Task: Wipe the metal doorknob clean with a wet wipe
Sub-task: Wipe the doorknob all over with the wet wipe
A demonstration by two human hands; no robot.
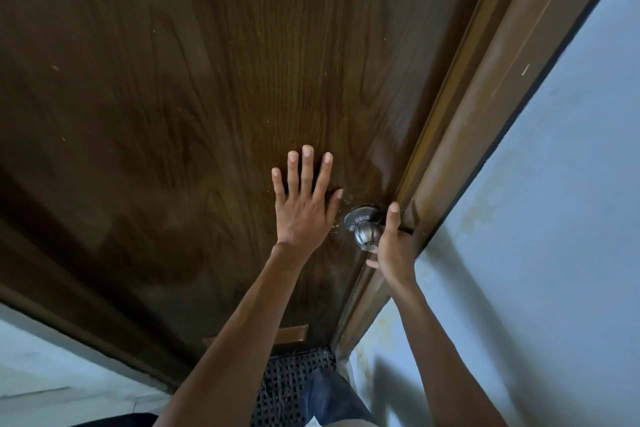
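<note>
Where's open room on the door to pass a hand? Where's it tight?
Free: the door panel above and left of the left hand, and the strip below the doorknob, between left forearm and door frame. Tight: the gap between the left thumb and the doorknob, and the side toward the frame, filled by the right hand.

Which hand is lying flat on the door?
The left hand, with its fingers straight and spread against the brown door. The right hand is different: it curls round the metal doorknob at the door's edge.
</note>
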